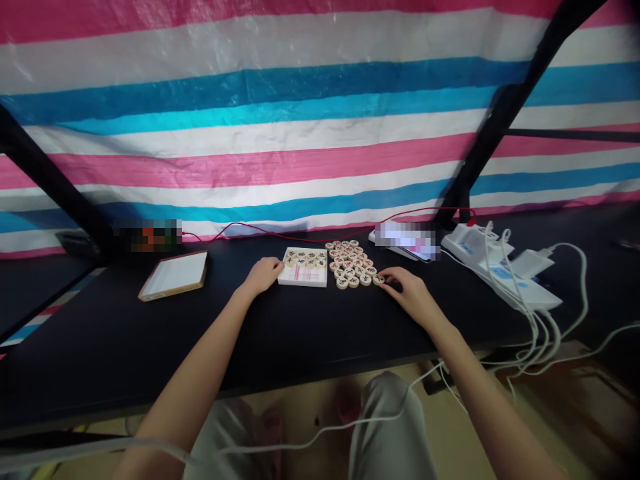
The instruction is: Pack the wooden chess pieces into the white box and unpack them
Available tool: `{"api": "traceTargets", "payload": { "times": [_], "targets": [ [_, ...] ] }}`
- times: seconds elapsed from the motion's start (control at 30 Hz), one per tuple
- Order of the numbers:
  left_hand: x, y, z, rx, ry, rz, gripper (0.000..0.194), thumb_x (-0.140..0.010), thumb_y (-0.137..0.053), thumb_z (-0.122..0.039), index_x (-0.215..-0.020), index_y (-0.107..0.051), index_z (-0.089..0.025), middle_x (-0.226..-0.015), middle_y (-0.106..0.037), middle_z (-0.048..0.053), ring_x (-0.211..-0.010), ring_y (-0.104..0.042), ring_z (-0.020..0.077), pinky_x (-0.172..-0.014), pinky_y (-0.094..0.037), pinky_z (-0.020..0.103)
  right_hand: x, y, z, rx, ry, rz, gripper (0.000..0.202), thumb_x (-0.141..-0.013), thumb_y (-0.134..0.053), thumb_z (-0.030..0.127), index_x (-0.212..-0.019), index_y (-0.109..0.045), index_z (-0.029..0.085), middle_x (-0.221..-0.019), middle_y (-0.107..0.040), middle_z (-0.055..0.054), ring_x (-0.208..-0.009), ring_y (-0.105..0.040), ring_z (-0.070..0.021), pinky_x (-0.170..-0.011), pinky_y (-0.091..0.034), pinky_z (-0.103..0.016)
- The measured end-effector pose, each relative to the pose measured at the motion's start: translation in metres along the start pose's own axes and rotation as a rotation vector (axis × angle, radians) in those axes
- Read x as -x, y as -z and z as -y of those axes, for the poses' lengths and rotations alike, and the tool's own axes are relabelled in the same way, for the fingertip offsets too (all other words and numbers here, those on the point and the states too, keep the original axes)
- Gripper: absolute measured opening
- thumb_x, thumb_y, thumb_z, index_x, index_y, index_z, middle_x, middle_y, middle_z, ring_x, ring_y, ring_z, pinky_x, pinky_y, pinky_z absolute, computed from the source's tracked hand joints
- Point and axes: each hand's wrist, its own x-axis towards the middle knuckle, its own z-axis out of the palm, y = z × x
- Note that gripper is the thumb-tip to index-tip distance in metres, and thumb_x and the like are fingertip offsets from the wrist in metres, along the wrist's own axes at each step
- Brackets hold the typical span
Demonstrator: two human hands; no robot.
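Note:
A shallow white box stands on the table, with two rows of round xiangqi pieces in its far part and a printed sheet showing in its near part. My left hand grips the box's left side, fingers closed at the wall. Just right of the box, several more xiangqi pieces lie flat in rows, marked in red or black. At the near right end of these rows, my right hand has a black-marked xiangqi piece between thumb and fingers, still at table level.
A box lid lies inside up at the left. Behind the pieces is a phone; at right, a white power strip with plugs and tangled cables. A thin red cable runs along the back, before a striped curtain.

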Motion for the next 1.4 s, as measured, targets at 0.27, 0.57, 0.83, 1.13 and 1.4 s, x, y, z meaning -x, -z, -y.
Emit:
{"api": "traceTargets", "payload": {
  "times": [0.27, 0.57, 0.83, 1.13, 1.4],
  "targets": [
    [-0.003, -0.004, 0.003, 0.037, 0.024, -0.008, 0.038, -0.083, -0.032, -0.033, -0.065, -0.06, -0.015, -0.071, -0.063, 0.008, -0.064, -0.052, 0.0161, -0.057, -0.03, 0.026, -0.019, 0.006, 0.021, 0.148, -0.024, -0.285, 0.024, -0.087, -0.045, 0.038, -0.092, -0.06, 0.02, -0.09, -0.063, -0.005, -0.072, -0.057, -0.0174, -0.072, -0.038, -0.034],
    [-0.002, -0.002, 0.001, 0.034, 0.028, -0.004, 0.04, -0.084, -0.032, -0.032, -0.066, -0.062, -0.013, -0.07, -0.063, 0.007, -0.061, -0.051, 0.0149, -0.055, -0.029, 0.026, -0.107, -0.063, 0.096, 0.182, 0.223, 0.108, 0.017, -0.085, -0.047, 0.026, -0.089, -0.064, 0.023, -0.095, -0.064, -0.003, -0.092, -0.055, -0.0209, -0.078, -0.033, -0.034],
    [-0.002, -0.002, 0.0, 0.03, 0.013, -0.007, 0.039, -0.084, -0.032, -0.032, -0.066, -0.062, -0.013, -0.071, -0.064, 0.008, -0.062, -0.051, 0.0152, -0.056, -0.029, 0.026, -0.107, -0.089, 0.099, 0.319, 0.246, 0.219, 0.019, -0.082, -0.053, 0.023, -0.099, -0.062, 0.025, -0.102, -0.06, -0.005, -0.096, -0.051, -0.0221, -0.079, -0.032, -0.035],
    [-0.002, -0.001, -0.002, 0.026, 0.015, -0.001, 0.04, -0.084, -0.032, -0.032, -0.066, -0.062, -0.013, -0.071, -0.063, 0.007, -0.061, -0.05, 0.0146, -0.054, -0.028, 0.026, -0.105, -0.087, 0.095, 0.404, 0.144, 0.223, 0.023, -0.083, -0.051, 0.025, -0.105, -0.058, 0.021, -0.105, -0.058, -0.009, -0.101, -0.047, -0.0259, -0.082, -0.03, -0.04],
    [-0.002, 0.001, -0.003, 0.017, 0.029, 0.006, 0.042, -0.084, -0.031, -0.035, -0.068, -0.063, -0.013, -0.071, -0.063, 0.008, -0.061, -0.05, 0.0152, -0.055, -0.029, 0.026, -0.103, -0.087, 0.097, 0.356, 0.159, 0.213, 0.018, -0.083, -0.05, 0.026, -0.097, -0.057, 0.02, -0.103, -0.063, -0.007, -0.096, -0.049, -0.0256, -0.083, -0.026, -0.043]
  ]
}}
